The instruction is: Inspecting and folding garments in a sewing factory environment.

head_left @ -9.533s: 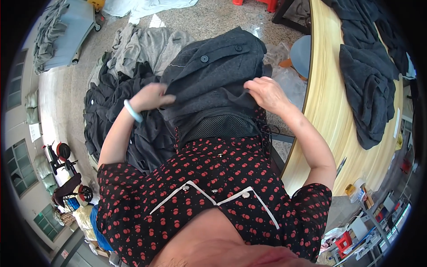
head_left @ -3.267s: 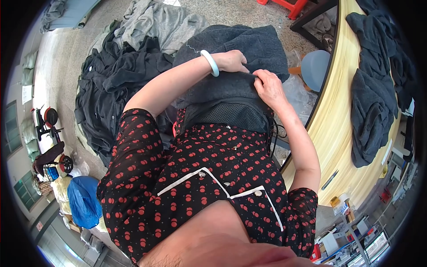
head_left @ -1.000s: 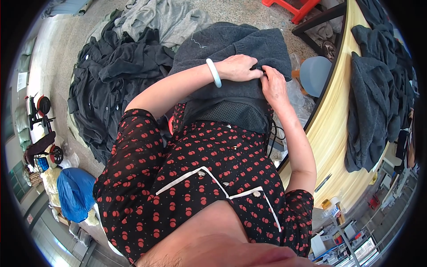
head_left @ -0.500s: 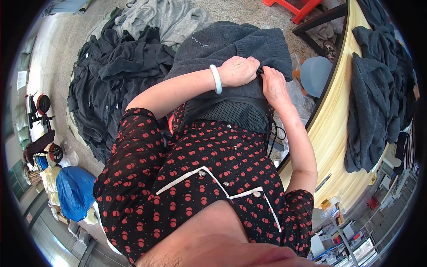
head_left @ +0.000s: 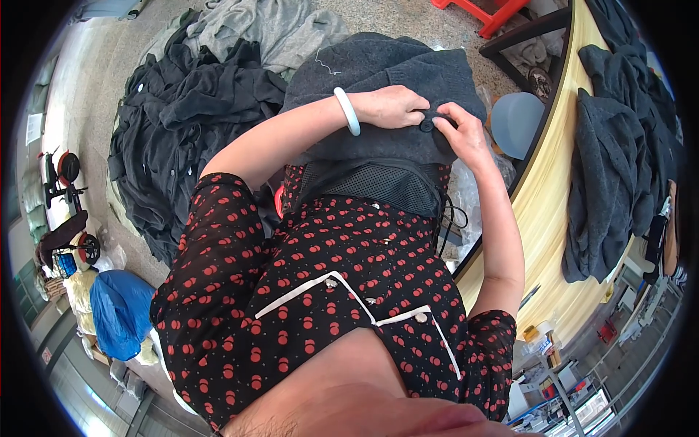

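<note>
Over my lap lies a dark grey knitted garment (head_left: 364, 76) with a ribbed edge and a loose pale thread on it. My left hand (head_left: 393, 107), below a pale bangle (head_left: 347, 111), pinches the garment's fabric near its right side. Close beside it, my right hand (head_left: 461, 132) has thumb and forefinger curled toward each other at the same spot. A dark round button (head_left: 427, 126) shows between the two hands, beside the right thumb. Whether the right fingertips grip fabric or the button's edge is hard to make out.
Dark garments (head_left: 196, 109) with buttons lie heaped at the left, light grey ones (head_left: 262, 33) behind. A pale wooden table (head_left: 539, 226) curves along the right with more dark grey garments (head_left: 608, 182) on it. A blue-grey stool (head_left: 517, 125) stands beside it; a blue bag (head_left: 120, 313) sits at left.
My hands have moved slightly apart, and the button now shows between them. The right thumb and forefinger have spread and lifted a little; the left hand has shifted slightly up.
</note>
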`<state>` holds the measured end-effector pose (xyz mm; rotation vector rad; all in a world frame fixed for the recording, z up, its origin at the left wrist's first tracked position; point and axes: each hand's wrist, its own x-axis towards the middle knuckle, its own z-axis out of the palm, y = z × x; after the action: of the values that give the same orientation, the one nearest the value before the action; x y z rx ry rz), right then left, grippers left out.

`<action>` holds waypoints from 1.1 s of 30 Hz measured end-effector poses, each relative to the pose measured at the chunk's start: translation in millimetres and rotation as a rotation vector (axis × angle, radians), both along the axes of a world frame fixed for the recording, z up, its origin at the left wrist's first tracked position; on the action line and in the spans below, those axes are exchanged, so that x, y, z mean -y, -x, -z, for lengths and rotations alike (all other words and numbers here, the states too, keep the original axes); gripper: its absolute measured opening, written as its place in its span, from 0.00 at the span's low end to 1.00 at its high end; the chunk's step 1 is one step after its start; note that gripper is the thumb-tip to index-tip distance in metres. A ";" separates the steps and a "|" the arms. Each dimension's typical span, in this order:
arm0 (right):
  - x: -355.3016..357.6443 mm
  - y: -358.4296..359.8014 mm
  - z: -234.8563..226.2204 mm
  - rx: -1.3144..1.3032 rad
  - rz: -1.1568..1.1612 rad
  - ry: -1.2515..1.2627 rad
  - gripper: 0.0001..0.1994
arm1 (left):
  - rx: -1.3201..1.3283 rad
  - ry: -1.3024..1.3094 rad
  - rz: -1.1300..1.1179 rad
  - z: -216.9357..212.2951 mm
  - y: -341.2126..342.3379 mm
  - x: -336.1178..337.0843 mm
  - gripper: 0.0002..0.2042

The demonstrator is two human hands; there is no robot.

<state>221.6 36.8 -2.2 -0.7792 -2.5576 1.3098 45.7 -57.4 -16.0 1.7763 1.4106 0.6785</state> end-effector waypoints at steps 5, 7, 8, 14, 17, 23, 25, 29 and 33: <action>-3.7 9.9 -1.6 0.201 -0.015 0.057 0.10 | 0.040 0.059 -0.046 9.5 7.7 2.7 0.15; -4.8 11.8 0.3 0.252 -0.042 -0.028 0.10 | 0.071 0.043 -0.077 11.8 16.5 10.7 0.16; -5.6 12.4 1.6 0.297 -0.054 -0.112 0.11 | 0.087 0.148 -0.095 4.8 25.8 15.3 0.19; 4.2 35.0 -7.0 0.117 -0.211 -0.051 0.12 | -0.025 0.456 -0.215 2.2 95.1 72.5 0.25; 28.0 57.7 -10.9 0.022 -0.344 -0.081 0.10 | 0.089 0.530 -0.365 11.3 98.1 96.4 0.25; 72.9 74.5 -17.6 0.048 -0.485 -0.271 0.11 | 0.149 0.448 -0.333 -1.1 84.5 96.4 0.21; 77.9 75.2 -18.3 0.056 -0.475 -0.281 0.10 | 0.169 0.320 -0.292 -1.8 77.5 97.5 0.17; 85.1 75.0 -11.2 -0.027 -0.473 -0.321 0.06 | 0.151 0.227 -0.200 0.8 74.7 98.6 0.17; 91.4 72.0 -12.0 -0.019 -0.449 -0.358 0.07 | -0.026 0.101 -0.172 2.0 66.3 94.9 0.17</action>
<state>149.6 -54.6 9.8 -0.1288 -2.9356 0.8909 -20.6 -152.4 -18.0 1.6040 1.6009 0.6631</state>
